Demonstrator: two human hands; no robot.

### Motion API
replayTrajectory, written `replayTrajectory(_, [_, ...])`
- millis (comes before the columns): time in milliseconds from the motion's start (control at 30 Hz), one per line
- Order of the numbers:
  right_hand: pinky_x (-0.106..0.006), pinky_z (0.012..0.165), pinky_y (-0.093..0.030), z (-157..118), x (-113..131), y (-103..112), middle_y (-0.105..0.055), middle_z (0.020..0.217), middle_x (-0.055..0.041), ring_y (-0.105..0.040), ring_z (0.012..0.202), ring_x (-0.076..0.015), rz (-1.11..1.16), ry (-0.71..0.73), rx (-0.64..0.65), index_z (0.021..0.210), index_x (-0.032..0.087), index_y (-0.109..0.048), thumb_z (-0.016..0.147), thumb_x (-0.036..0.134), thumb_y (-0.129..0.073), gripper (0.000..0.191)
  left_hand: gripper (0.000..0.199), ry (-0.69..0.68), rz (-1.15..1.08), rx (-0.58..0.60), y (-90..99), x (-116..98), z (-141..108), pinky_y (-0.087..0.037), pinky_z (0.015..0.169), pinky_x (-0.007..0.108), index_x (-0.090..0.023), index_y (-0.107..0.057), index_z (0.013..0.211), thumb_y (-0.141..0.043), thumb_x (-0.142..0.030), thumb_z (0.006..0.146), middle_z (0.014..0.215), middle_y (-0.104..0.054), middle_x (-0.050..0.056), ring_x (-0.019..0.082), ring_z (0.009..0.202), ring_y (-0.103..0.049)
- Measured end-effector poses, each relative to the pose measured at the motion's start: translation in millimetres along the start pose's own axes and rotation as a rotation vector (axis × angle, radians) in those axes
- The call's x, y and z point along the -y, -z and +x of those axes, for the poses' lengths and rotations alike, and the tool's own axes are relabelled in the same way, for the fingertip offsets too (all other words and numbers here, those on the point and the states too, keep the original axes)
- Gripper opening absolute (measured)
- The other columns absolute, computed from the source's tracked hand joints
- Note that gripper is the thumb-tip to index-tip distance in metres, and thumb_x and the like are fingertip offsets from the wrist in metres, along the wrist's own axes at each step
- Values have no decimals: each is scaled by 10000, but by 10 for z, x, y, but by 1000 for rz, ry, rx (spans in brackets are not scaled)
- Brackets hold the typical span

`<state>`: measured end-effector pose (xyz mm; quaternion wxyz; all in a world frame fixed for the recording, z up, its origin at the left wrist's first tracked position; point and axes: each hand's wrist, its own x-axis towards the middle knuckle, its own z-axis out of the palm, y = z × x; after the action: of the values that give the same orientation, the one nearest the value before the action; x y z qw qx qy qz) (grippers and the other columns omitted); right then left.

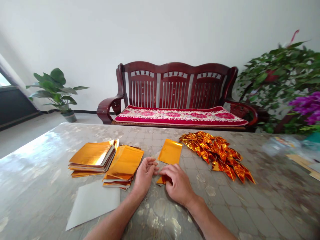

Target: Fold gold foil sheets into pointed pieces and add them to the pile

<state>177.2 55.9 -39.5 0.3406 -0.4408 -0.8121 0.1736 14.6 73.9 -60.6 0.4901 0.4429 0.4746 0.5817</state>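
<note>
On the glossy grey tabletop, I am remotely watching the right hand curling, nearly closed, around a small folded gold-foil paper. At the paper's ten o'clock, the left hand is cupping half-open, apparently empty. A flat gold-foil sheet is lying at twelve; spiky orange-gold foil shapes are lying heaped at two.
</note>
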Motion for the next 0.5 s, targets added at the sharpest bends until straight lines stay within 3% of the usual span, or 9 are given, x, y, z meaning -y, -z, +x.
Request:
replayTrajectory(200, [-335, 846, -422, 0, 28, 75, -648, 988, -28, -519, 988, -222, -126, -25, 67, 983, 248, -688, 718, 46, -607, 342, 231, 16, 197, 10, 35, -2, -22, -499, 579, 242, -171, -572, 963, -548, -360, 831, 845, -647, 23, 155, 716, -654])
replayTrajectory(300, [-321, 826, -417, 6, 17, 69, -634, 945, -15, -513, 972, -214, -150, -63, 37, 926, 250, -679, 731, 86, -663, 256, 220, -55, 408, 83, 37, -78, -72, -497, 657, 277, -180, -602, 952, -511, -358, 861, 863, -654, 29, 166, 748, -630])
replayTrajectory(500, [-308, 753, -405, 25, -19, 30, -611, 826, -9, -516, 900, -213, -122, -149, -60, 754, 240, -646, 748, 100, -669, 142, 427, -224, 672, 191, -11, -123, -195, -487, 800, 331, -198, -581, 1098, -672, -199, 681, 1058, -633, 44, 171, 812, -597])
